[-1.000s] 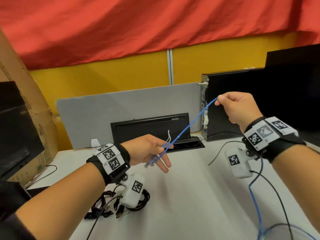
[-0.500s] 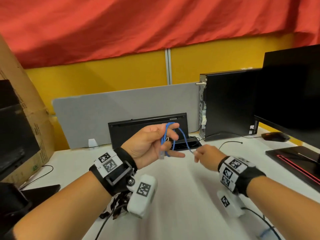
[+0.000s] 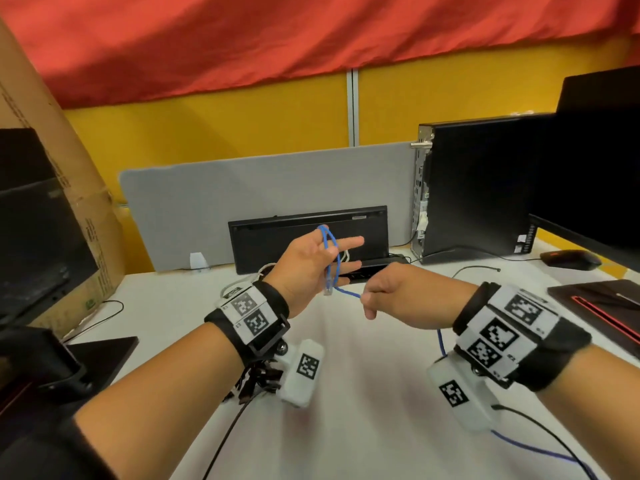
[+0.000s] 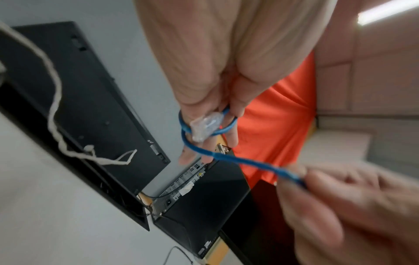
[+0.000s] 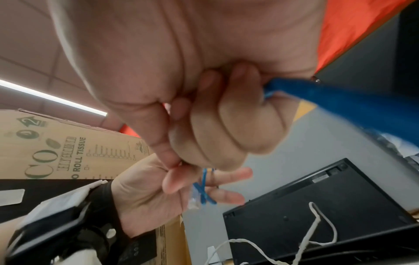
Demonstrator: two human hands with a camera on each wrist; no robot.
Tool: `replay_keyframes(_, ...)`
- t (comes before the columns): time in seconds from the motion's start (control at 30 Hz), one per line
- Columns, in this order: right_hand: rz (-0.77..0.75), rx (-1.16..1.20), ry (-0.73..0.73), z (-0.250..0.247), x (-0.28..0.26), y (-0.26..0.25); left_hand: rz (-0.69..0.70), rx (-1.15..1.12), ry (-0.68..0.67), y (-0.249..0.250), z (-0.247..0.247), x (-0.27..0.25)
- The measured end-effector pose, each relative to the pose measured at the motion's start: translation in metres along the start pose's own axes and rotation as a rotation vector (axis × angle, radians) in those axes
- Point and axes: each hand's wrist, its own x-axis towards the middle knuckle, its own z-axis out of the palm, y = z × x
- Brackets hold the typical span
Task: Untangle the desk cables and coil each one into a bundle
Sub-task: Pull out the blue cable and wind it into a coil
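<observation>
A blue network cable (image 3: pixel 334 261) loops round my left hand (image 3: pixel 311 261), which is raised above the desk with its fingers stretched out. The thumb pins the cable, and the clear plug (image 3: pixel 327 289) hangs by the palm. In the left wrist view the blue cable (image 4: pixel 238 161) runs from that loop to the right hand. My right hand (image 3: pixel 365 299) pinches the cable just right of the left palm, and the rest trails down past the wrist. The right wrist view shows the blue cable (image 5: pixel 340 100) leaving the curled fingers. A black cable bundle (image 3: pixel 256 379) lies under my left wrist.
A black keyboard (image 3: pixel 308 237) leans on the grey divider (image 3: pixel 242 202), with a white cord (image 3: pixel 242 282) in front of it. A PC tower (image 3: pixel 478 188), monitor (image 3: pixel 595 168) and mouse (image 3: pixel 571 259) stand at the right, a cardboard box (image 3: pixel 52 168) at the left. A thin black cable (image 3: pixel 540 431) lies at lower right.
My right hand came down from high on the right to beside the left palm, bringing the blue cable with it. The left hand rose and now has a loop round its fingers.
</observation>
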Motion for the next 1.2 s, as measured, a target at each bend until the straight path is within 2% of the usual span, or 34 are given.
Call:
replay_keyframes(0.1,-0.032,-0.044,0.033,-0.007,-0.002,-0.007,-0.023,0.237,0.021,-0.001,0.011,0.001)
replay_keyframes(0.17,-0.031,-0.036,0.127,-0.016,-0.001,-0.007,-0.046,0.268,-0.034,-0.005,0.016,-0.002)
replay_keyframes(0.27,-0.033,-0.023,0.225,-0.03,0.0,-0.002,-0.111,0.169,-0.212,-0.008,0.017,-0.011)
replay_keyframes(0.37,-0.06,0.053,0.269,-0.037,0.001,0.004,-0.128,0.135,-0.335,-0.008,0.015,-0.018)
replay_keyframes(0.57,-0.151,0.214,0.35,-0.033,0.008,0.021,-0.192,-0.163,-0.492,-0.011,0.011,-0.022)
replay_keyframes(0.7,-0.144,0.278,0.441,-0.014,0.02,0.035,-0.197,-0.41,-0.53,-0.007,0.008,-0.02)
replay_keyframes(0.8,-0.063,0.239,0.409,0.012,0.029,0.042,-0.183,-0.543,-0.474,-0.006,0.009,-0.018)
replay_keyframes(0.87,-0.008,0.206,0.283,0.03,0.032,0.044,-0.144,-0.605,-0.406,-0.004,0.011,-0.018)
replay_keyframes(0.97,-0.005,0.141,0.134,0.05,0.028,0.041,-0.077,-0.649,-0.222,-0.005,0.013,-0.014)
replay_keyframes(1.07,0.144,0.144,-0.048,0.062,0.016,0.03,-0.011,-0.641,-0.071,-0.009,0.01,-0.008)
replay_keyframes(1.2,0.197,0.208,-0.226,0.063,-0.002,0.013,0.015,-0.48,0.049,-0.014,0.0,-0.006)
